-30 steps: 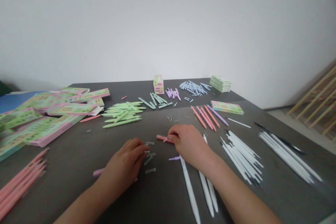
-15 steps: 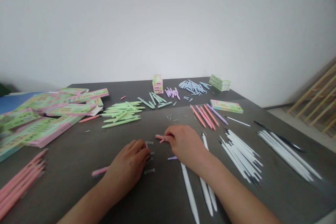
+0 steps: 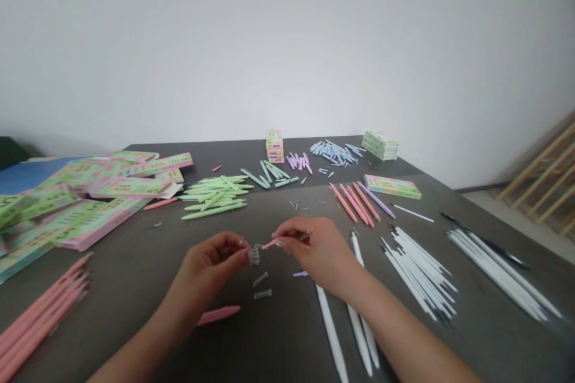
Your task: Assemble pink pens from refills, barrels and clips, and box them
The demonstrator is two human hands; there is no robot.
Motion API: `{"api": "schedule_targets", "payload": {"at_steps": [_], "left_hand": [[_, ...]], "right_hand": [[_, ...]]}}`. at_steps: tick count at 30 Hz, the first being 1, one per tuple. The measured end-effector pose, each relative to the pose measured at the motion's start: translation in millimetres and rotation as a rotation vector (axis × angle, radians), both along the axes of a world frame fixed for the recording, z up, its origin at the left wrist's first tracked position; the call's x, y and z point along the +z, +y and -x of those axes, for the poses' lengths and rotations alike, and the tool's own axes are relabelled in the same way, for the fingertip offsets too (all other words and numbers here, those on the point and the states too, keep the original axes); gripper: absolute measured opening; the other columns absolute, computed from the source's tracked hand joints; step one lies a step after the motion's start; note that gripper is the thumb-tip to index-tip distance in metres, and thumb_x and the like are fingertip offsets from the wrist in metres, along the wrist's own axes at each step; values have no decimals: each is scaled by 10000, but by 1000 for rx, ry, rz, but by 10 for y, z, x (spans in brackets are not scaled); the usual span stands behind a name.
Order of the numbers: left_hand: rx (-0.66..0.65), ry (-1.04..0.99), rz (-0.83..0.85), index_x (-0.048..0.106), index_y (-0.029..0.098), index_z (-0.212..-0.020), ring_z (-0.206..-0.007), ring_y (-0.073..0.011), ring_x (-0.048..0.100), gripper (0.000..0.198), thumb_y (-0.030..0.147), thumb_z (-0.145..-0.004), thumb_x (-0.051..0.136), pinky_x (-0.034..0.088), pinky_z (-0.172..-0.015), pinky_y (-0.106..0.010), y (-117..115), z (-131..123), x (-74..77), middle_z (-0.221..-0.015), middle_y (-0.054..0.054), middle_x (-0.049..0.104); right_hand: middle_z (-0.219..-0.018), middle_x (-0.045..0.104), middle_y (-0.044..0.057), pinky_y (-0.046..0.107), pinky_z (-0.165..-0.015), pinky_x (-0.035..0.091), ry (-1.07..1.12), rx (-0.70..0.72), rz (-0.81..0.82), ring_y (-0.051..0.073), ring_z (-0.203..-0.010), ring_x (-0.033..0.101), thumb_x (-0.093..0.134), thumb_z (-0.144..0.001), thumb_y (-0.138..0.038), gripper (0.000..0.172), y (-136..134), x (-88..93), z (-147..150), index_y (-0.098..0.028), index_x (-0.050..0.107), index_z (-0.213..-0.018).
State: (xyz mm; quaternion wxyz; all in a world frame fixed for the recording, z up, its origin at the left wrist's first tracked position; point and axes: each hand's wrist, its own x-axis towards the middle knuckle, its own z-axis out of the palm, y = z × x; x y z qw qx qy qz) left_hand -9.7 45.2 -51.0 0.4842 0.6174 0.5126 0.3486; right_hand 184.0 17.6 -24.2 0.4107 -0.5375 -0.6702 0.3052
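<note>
My left hand (image 3: pixel 215 266) pinches a small clear plastic piece (image 3: pixel 255 256) between thumb and fingers, just above the dark table. Facing it, my right hand (image 3: pixel 314 242) grips a small pink pen part (image 3: pixel 270 244) whose tip points at the clear piece; a narrow gap seems to lie between them. Two more clear pieces (image 3: pixel 263 294) rest on the table below. A pink pen barrel (image 3: pixel 220 315) lies beside my left wrist. Near my right fingers is a small purple part (image 3: pixel 300 274), with white pen barrels (image 3: pixel 331 332) partly under my right forearm.
Pink barrels (image 3: pixel 40 317) and flat boxes (image 3: pixel 101 224) lie left. Green pens (image 3: pixel 215 196), purple parts (image 3: pixel 299 161) and blue parts (image 3: pixel 335 152) are spread farther back. White refills (image 3: pixel 420 272) and white barrels (image 3: pixel 498 275) lie right. Stacked boxes (image 3: pixel 381 145) stand at the back.
My left hand has lifted a clear piece from the table. My right hand has turned the pink part towards it, closing the distance. The pink barrel by my left wrist now shows more fully.
</note>
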Motion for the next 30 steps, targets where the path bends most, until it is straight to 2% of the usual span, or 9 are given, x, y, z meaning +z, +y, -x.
{"api": "schedule_targets", "payload": {"at_steps": [3, 6, 14, 21, 25, 30], "left_hand": [[-57, -363, 225, 585, 174, -705, -531, -84, 491, 153, 298, -724, 672, 367, -506, -180, -45, 6, 62, -631, 21, 637], [-99, -505, 291, 574, 167, -689, -548, -80, 511, 158, 272, -737, 682, 396, -529, -176, -104, -9, 101, -647, 10, 655], [-46, -533, 204, 547, 182, -698, -516, -66, 471, 175, 293, -769, 661, 371, -505, -163, -154, -19, 113, -618, 38, 629], [-42, -517, 208, 549, 181, -713, -530, -68, 480, 170, 296, -772, 659, 371, -517, -167, -166, -28, 105, -623, 33, 641], [-29, -522, 197, 551, 173, -688, -518, -72, 474, 199, 310, -741, 686, 371, -515, -177, -179, -45, 142, -596, 29, 635], [-13, -505, 204, 540, 176, -688, -512, -65, 462, 201, 313, -753, 672, 357, -511, -165, -176, -46, 158, -586, 39, 627]], "right_hand": [[-698, 687, -4, 178, -569, 436, 160, 36, -10, 107, -638, 616, 607, -774, -123, 108, -44, 10, 81, -176, 700, -765], [-707, 681, -11, 174, -559, 447, 250, 47, -12, 104, -634, 617, 602, -771, -116, 116, -75, 3, 136, -183, 696, -774], [-770, 691, -1, 189, -626, 478, 291, 21, -133, 113, -710, 636, 596, -791, -136, 108, -114, 62, 100, -197, 685, -789], [-749, 676, -1, 193, -594, 446, 146, 75, -194, 108, -672, 612, 571, -805, -97, 153, -124, 47, 110, -193, 690, -808], [-755, 678, -2, 194, -624, 434, 77, 73, -235, 104, -684, 605, 571, -823, -122, 144, -135, 54, 132, -197, 695, -819], [-770, 689, -2, 206, -642, 445, 81, 36, -184, 121, -707, 620, 558, -819, -122, 167, -123, 8, 148, -213, 698, -818]]}}
